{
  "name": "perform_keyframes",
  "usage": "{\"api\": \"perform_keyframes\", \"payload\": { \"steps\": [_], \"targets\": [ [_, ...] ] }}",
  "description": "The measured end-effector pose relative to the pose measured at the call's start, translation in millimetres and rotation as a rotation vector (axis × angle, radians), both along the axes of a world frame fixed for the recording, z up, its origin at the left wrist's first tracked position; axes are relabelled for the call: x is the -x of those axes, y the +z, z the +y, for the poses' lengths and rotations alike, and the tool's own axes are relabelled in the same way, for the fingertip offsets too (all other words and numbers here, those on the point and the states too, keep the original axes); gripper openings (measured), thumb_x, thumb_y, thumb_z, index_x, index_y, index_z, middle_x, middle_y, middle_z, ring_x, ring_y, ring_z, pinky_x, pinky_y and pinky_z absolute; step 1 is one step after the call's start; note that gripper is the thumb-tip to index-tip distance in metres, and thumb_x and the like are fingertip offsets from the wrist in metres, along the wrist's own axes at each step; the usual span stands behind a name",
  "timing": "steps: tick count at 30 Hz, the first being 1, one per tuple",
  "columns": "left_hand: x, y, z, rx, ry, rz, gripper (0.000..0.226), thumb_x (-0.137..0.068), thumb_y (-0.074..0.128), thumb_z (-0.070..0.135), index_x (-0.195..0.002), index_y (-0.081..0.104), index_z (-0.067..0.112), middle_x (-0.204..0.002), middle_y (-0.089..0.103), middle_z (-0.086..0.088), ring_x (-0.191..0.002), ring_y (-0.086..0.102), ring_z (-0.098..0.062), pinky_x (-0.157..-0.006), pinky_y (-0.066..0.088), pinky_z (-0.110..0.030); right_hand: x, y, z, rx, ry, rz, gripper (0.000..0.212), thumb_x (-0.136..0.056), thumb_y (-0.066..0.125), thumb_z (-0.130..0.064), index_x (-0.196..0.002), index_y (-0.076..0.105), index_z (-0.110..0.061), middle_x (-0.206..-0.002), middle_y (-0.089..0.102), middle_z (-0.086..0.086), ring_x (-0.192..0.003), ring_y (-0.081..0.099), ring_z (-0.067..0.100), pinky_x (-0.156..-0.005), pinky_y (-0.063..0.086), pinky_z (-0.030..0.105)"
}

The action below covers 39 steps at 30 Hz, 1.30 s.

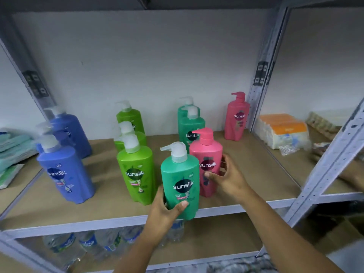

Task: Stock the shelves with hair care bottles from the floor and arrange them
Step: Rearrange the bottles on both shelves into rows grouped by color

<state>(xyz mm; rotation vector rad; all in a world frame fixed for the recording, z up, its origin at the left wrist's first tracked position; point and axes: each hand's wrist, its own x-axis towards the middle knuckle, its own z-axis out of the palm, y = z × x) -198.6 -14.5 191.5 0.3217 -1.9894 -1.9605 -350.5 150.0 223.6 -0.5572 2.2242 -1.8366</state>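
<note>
Sunsilk teal bottle [180, 182] stands at the shelf's [59, 223] front edge as we grip its base with our left hand [167, 209], while our right hand [226, 174] clasps the pink bottle [206, 154] just beside it.

Bare shelf board [256, 174] lies open right of the front pink bottle [206, 164]; bottle rows crowd the left.

Four front-to-back rows of pump bottles [179, 182] on the shelf [246, 170], water bottles [88, 245] on the tier below.
</note>
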Motion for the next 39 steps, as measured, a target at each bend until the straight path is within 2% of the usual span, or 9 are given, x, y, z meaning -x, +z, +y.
{"api": "perform_keyframes", "payload": {
  "steps": [7,15,21,23,25,29,31,34,39],
  "targets": [
    [15.7,1.1,-0.8,0.024,-0.027,0.041,0.071,-0.059,0.078,0.041,-0.121,0.049,0.025,-0.11,0.068,0.019,-0.102,0.064,-0.002,-0.077,0.051,-0.015,16.0,2.1,9.1,0.029,-0.006,0.09,0.068,-0.072,0.081,-0.018,-0.125,0.041,-0.034,-0.119,0.058,-0.009,-0.115,0.054,0.018,-0.093,0.045,0.028],
    [38.2,-13.9,9.5,0.083,-0.017,0.073,0.063,-0.066,0.079,0.039,-0.12,0.052,0.021,-0.114,0.069,0.002,-0.107,0.065,-0.016,-0.087,0.054,-0.036,38.5,-10.7,46.1,0.069,-0.043,0.143,0.072,-0.075,0.079,-0.018,-0.132,0.038,-0.032,-0.114,0.056,-0.01,-0.108,0.054,0.014,-0.089,0.042,0.028],
    [66.0,-8.6,25.5,0.071,-0.032,0.059,0.056,-0.071,0.078,0.028,-0.119,0.052,0.016,-0.11,0.07,0.005,-0.104,0.066,-0.013,-0.08,0.054,-0.025,60.4,-5.9,88.7,0.095,-0.023,0.102,0.072,-0.077,0.076,-0.012,-0.136,0.037,-0.022,-0.123,0.055,0.0,-0.115,0.054,0.021,-0.089,0.042,0.029],
    [76.1,-7.8,24.9,0.064,-0.061,0.054,0.055,-0.074,0.078,0.025,-0.122,0.052,0.016,-0.114,0.07,0.003,-0.105,0.066,-0.014,-0.082,0.054,-0.026,65.4,-1.8,97.5,0.116,-0.013,0.1,0.08,-0.066,0.084,-0.033,-0.132,0.04,-0.024,-0.121,0.058,-0.004,-0.113,0.057,0.015,-0.083,0.044,0.021],
    [85.2,-7.2,23.3,0.065,-0.085,0.047,0.057,-0.075,0.078,0.027,-0.124,0.05,0.018,-0.118,0.068,0.002,-0.107,0.065,-0.013,-0.085,0.054,-0.027,71.1,1.0,103.7,0.119,-0.016,0.105,0.099,-0.043,0.086,-0.06,-0.126,0.043,-0.03,-0.119,0.059,-0.011,-0.107,0.058,0.002,-0.08,0.046,0.018],
    [97.5,-7.0,19.9,0.087,-0.083,0.025,0.068,-0.07,0.078,0.037,-0.128,0.046,0.021,-0.123,0.065,0.002,-0.109,0.064,-0.009,-0.088,0.053,-0.026,82.5,-2.8,107.8,0.12,0.005,0.131,0.104,-0.039,0.082,-0.065,-0.129,0.042,-0.032,-0.123,0.058,-0.011,-0.108,0.057,-0.001,-0.085,0.047,0.021],
    [99.8,-7.9,20.4,0.11,-0.069,0.005,0.07,-0.073,0.08,0.038,-0.13,0.043,0.023,-0.126,0.063,0.002,-0.11,0.062,-0.006,-0.089,0.052,-0.024,82.3,-6.5,108.0,0.125,0.006,0.121,0.102,-0.047,0.083,-0.063,-0.134,0.04,-0.031,-0.123,0.058,-0.013,-0.11,0.057,0.0,-0.088,0.047,0.024],
    [100.7,-14.1,33.1,0.222,0.134,0.055,0.078,-0.072,0.08,0.034,-0.135,0.033,0.03,-0.131,0.054,0.01,-0.114,0.055,0.003,-0.093,0.047,-0.019,74.7,-19.8,104.4,0.081,-0.061,0.12,0.084,-0.073,0.079,-0.033,-0.142,0.032,-0.03,-0.127,0.054,-0.011,-0.116,0.053,0.01,-0.095,0.044,0.035],
    [106.6,-27.2,75.4,0.399,0.545,0.109,0.115,-0.063,0.086,0.031,-0.146,0.008,0.041,-0.145,0.028,0.006,-0.133,0.037,-0.02,-0.111,0.035,-0.039,62.0,-37.8,86.4,-0.053,-0.324,0.314,0.1,-0.064,0.087,-0.029,-0.144,0.026,-0.022,-0.132,0.049,-0.001,-0.114,0.052,0.016,-0.097,0.045,0.035]
  ]
}}
